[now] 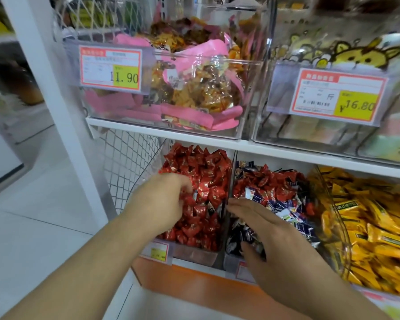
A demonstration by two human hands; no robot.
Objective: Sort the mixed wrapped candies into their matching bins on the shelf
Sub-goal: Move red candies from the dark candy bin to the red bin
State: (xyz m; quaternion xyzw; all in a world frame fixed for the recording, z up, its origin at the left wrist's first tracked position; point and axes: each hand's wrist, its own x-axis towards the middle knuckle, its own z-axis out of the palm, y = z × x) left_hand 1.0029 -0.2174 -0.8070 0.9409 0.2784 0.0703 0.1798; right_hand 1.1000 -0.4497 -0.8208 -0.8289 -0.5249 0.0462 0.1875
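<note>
On the lower shelf, a clear bin [194, 253] at the left is full of red wrapped candies [203, 172]. The bin beside it [229, 258] holds dark blue candies [284, 205] mixed with red candies [270, 183]. My left hand [162, 199] is over the red bin, its fingers curled down into the red candies and their tips hidden. My right hand [270, 236] lies over the front of the mixed bin. Its fingers are stretched out toward the divider and its thumb is spread down among the dark wrappers.
A third bin at the right holds yellow wrapped candies [376, 229]. On the upper shelf stand a bin of pink snack packets [194, 88] and a bin of cartoon-printed packs [346, 54], each with a price tag. White wire mesh [125, 167] closes the left side, and an orange ledge [194, 281] runs below.
</note>
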